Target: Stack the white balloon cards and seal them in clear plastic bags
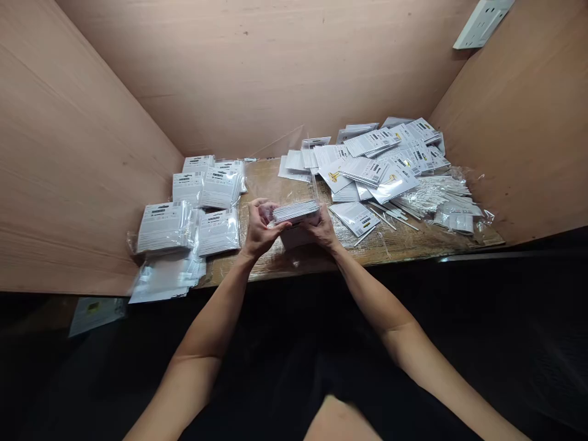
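The desk (264, 180) carries loose packets (372, 162) at upper right and stacks (165, 226) at left. At center, the left hand (260, 229) and right hand (322, 228) grasp a packet stack (295, 212) between the fingers (281, 226); even pressure keeps its edges square.

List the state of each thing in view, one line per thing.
Left hand, gripping the stack's left end
Right hand, gripping the stack's right end
Packet stack, held up between both hands
Barcoded packets, piled in stacks
Card heap, scattered and overlapping
White sticks, loose in a pile
Wall socket, nothing plugged in
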A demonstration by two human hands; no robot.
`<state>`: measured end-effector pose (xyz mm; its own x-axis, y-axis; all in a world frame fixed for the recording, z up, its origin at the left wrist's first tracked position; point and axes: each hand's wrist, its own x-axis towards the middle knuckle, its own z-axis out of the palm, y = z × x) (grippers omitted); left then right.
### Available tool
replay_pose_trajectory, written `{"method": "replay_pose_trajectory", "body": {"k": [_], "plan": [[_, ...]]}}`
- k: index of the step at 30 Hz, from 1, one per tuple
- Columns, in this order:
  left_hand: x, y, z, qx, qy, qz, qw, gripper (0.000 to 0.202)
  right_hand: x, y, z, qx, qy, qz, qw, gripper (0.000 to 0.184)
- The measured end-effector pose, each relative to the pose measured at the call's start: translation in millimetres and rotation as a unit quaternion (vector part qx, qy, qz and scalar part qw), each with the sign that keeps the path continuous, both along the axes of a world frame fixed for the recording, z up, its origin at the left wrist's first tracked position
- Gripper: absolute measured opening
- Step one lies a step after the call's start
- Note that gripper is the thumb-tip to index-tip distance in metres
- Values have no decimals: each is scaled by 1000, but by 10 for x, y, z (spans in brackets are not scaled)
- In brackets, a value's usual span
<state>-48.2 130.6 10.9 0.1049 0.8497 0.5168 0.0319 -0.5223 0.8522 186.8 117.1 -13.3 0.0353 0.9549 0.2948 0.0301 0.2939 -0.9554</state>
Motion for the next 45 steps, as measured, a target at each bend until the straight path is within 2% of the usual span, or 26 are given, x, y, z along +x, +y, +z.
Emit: {"method": "replay_pose_trajectory", "body": {"k": [3, 4, 7, 9, 14, 16, 18, 21, 23, 27, 29, 32, 36, 39, 41, 42, 43, 45], "plan": [[38, -11, 58, -18, 6, -45, 999, 86, 215, -55, 144, 10, -51, 97, 994, 85], [24, -28, 57, -30, 6, -65, 997, 83, 294, -81, 195, 18, -76, 117, 990, 79], [-72, -81, 11, -60, 27, -118, 991, 67, 455, -174, 277, 33, -140, 118, 983, 40], [-141, -115, -41, -69, 54, -139, 986, 57, 483, -239, 249, 35, -163, 115, 979, 24], [-247, -275, -185, -91, 121, -138, 979, 44, 502, -412, 70, 54, -247, 110, 961, 10], [-266, -365, -217, -112, 164, -144, 969, 34, 547, -491, 64, 40, -291, 115, 949, 15], [-259, -448, -219, -125, 176, -141, 966, 38, 577, -560, 104, 21, -296, 126, 947, 28], [-169, -547, -184, -97, 99, -115, 984, 73, 491, -619, 139, 25, -231, 115, 966, 70], [-65, -601, -167, -82, 38, -99, 991, 86, 343, -636, 94, 21, -191, 96, 977, 80], [74, -660, -155, -111, 20, -84, 990, 83, 112, -670, -37, -37, -188, 97, 977, 82], [61, -647, -141, -84, 36, -74, 993, 81, 109, -689, -56, -23, -201, 107, 974, 83], [-10, -569, -153, -23, 48, -45, 998, 76, 155, -696, -86, 24, -257, 81, 963, 74], [-89, -392, -324, -30, 104, -43, 993, 51, 173, -644, -259, 91, -394, 60, 913, 64], [-137, -296, -438, -71, 157, -92, 981, 37, 211, -612, -352, 113, -459, 72, 878, 56], [-171, -278, -421, -98, 182, -146, 967, 32, 262, -617, -303, 91, -472, 79, 873, 53], [-188, -282, -381, -102, 186, -164, 963, 31, 288, -625, -240, 79, -462, 80, 880, 54], [-204, -293, -324, -99, 180, -170, 964, 35, 313, -635, -157, 70, -440, 81, 892, 57], [-230, -322, -192, -75, 136, -152, 976, 56, 345, -647, 35, 57, -365, 79, 926, 67]]}}
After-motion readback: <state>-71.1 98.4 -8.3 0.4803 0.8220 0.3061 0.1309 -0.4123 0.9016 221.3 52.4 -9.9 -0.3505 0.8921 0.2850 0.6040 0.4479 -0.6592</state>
